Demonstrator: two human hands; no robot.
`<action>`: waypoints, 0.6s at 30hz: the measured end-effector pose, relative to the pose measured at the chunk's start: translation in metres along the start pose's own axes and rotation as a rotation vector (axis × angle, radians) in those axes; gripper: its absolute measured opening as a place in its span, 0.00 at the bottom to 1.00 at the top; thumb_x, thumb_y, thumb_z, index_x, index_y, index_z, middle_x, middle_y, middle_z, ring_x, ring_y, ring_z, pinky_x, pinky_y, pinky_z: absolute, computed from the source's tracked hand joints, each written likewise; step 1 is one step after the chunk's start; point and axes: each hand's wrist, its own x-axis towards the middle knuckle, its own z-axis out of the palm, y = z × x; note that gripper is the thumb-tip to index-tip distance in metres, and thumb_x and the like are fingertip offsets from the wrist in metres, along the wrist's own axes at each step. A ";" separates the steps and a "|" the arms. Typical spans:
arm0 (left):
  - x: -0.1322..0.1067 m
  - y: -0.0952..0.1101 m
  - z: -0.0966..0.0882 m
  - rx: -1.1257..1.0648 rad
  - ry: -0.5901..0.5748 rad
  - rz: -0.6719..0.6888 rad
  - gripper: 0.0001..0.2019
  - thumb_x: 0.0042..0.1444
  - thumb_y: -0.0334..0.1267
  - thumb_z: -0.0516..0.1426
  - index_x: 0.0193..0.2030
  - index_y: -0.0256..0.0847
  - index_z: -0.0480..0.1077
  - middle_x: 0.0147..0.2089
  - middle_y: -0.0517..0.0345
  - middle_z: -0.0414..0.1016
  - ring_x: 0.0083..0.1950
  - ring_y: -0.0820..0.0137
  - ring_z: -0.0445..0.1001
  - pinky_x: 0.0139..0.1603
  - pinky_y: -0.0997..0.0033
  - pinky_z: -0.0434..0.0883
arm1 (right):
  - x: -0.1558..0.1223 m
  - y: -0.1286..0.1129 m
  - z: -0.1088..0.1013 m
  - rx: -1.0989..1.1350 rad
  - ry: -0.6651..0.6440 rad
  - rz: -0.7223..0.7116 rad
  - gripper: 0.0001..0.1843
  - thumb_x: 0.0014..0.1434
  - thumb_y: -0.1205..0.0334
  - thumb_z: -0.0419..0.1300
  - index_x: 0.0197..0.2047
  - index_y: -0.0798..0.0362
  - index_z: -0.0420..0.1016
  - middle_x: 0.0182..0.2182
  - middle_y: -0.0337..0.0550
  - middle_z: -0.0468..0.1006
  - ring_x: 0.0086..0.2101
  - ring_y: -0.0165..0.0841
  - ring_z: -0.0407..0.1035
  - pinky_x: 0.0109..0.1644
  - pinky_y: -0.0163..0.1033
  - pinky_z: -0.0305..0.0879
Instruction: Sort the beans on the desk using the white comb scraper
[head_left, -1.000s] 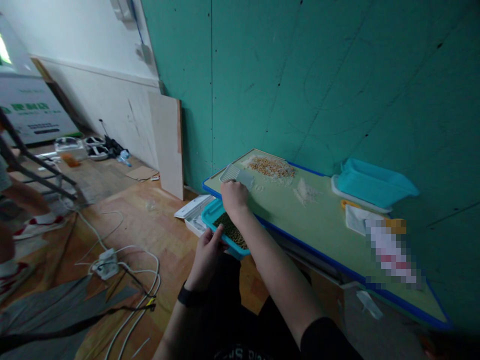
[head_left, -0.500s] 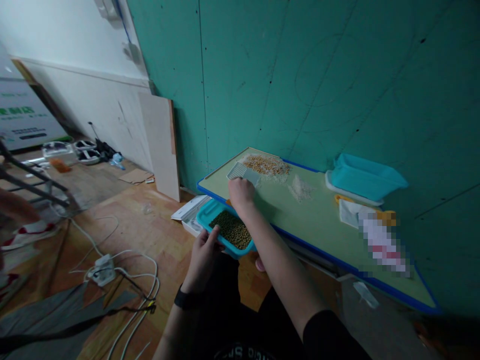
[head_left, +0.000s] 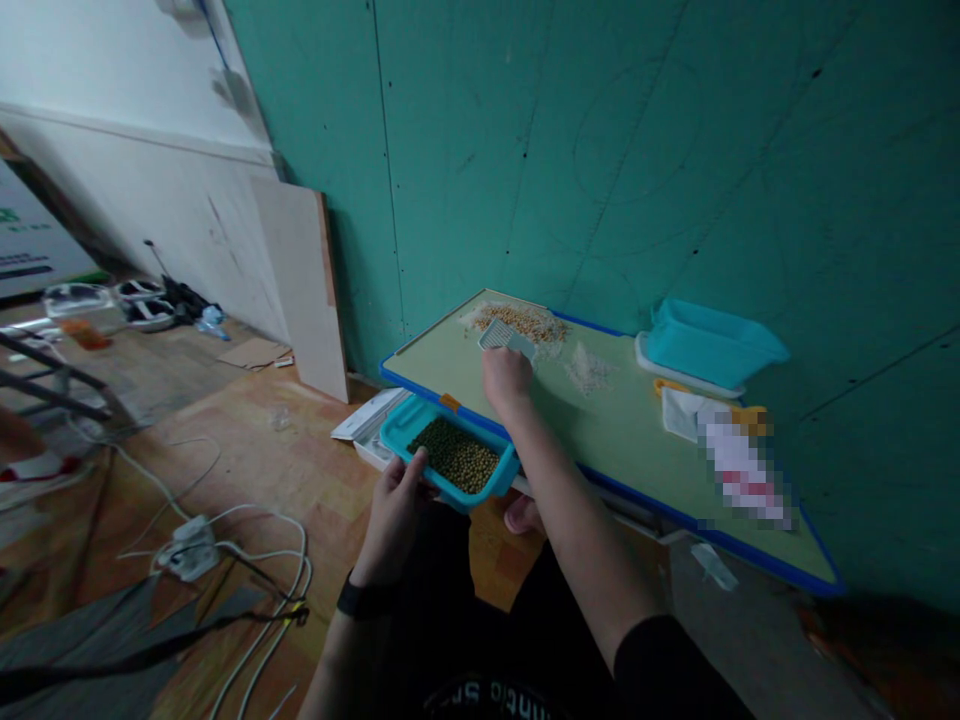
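Note:
My left hand (head_left: 395, 510) grips the near left rim of a turquoise plastic container (head_left: 505, 472), thumb over the edge. Inside it lie dark green beans (head_left: 439, 440) and tan beans (head_left: 474, 468), side by side. The container hangs just below the table's near edge. Over the table (head_left: 630, 430), my right hand (head_left: 507, 378) is closed around a pale slotted scoop (head_left: 501, 333); the handle is hidden by my fingers. The scoop's slotted end touches or hovers by a spread of yellow kernels mixed with white grains (head_left: 531, 322). Right of it sits a white grain pile (head_left: 589, 370).
A turquoise basin (head_left: 712, 345) stands at the table's back right, near a white cloth-like item with yellow parts (head_left: 681, 412) and a blurred packet (head_left: 742, 470). A green wall backs the table. Cables and a power strip (head_left: 191, 548) lie on the floor left. Another person's foot (head_left: 37, 468) shows far left.
My right hand has shifted the scoop rightward along the table, toward the kernel and grain spread. The left hand still holds the container. The whole view has turned slightly right.

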 end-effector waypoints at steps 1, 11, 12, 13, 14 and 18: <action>0.000 0.000 0.000 -0.004 -0.005 0.003 0.22 0.44 0.53 0.71 0.37 0.39 0.74 0.24 0.65 0.72 0.23 0.75 0.70 0.25 0.76 0.68 | 0.000 0.004 0.000 -0.006 0.002 0.007 0.19 0.65 0.77 0.48 0.42 0.64 0.81 0.39 0.64 0.83 0.42 0.40 0.80 0.48 0.41 0.74; -0.002 0.000 0.000 0.002 -0.011 0.005 0.22 0.44 0.53 0.71 0.34 0.39 0.73 0.23 0.65 0.71 0.23 0.75 0.69 0.25 0.76 0.67 | 0.000 0.048 0.003 -0.039 0.012 0.133 0.17 0.63 0.76 0.51 0.45 0.63 0.81 0.41 0.64 0.82 0.45 0.41 0.79 0.49 0.40 0.72; -0.002 0.000 0.000 0.000 -0.010 0.003 0.21 0.44 0.54 0.71 0.33 0.39 0.72 0.22 0.66 0.70 0.23 0.75 0.69 0.25 0.76 0.67 | 0.000 0.052 0.004 -0.042 0.016 0.153 0.16 0.63 0.76 0.51 0.45 0.63 0.81 0.41 0.64 0.82 0.44 0.42 0.79 0.48 0.40 0.72; -0.002 0.000 0.000 -0.006 -0.012 0.004 0.21 0.44 0.53 0.71 0.32 0.39 0.71 0.22 0.66 0.70 0.23 0.75 0.69 0.25 0.76 0.67 | 0.000 0.056 0.004 -0.045 0.021 0.174 0.16 0.63 0.75 0.51 0.45 0.63 0.81 0.41 0.63 0.82 0.44 0.42 0.79 0.48 0.40 0.72; -0.002 0.000 0.000 -0.012 -0.020 0.004 0.21 0.45 0.53 0.71 0.33 0.39 0.71 0.22 0.66 0.70 0.23 0.75 0.69 0.25 0.76 0.67 | 0.000 0.060 0.004 -0.048 0.025 0.195 0.16 0.63 0.75 0.52 0.45 0.62 0.81 0.41 0.63 0.83 0.44 0.43 0.79 0.47 0.40 0.72; -0.002 0.001 0.001 -0.027 -0.017 0.006 0.22 0.44 0.52 0.71 0.37 0.39 0.73 0.23 0.66 0.72 0.23 0.75 0.70 0.25 0.76 0.68 | -0.003 0.073 0.002 -0.049 0.030 0.265 0.14 0.62 0.74 0.53 0.44 0.61 0.81 0.41 0.62 0.82 0.43 0.43 0.79 0.46 0.40 0.71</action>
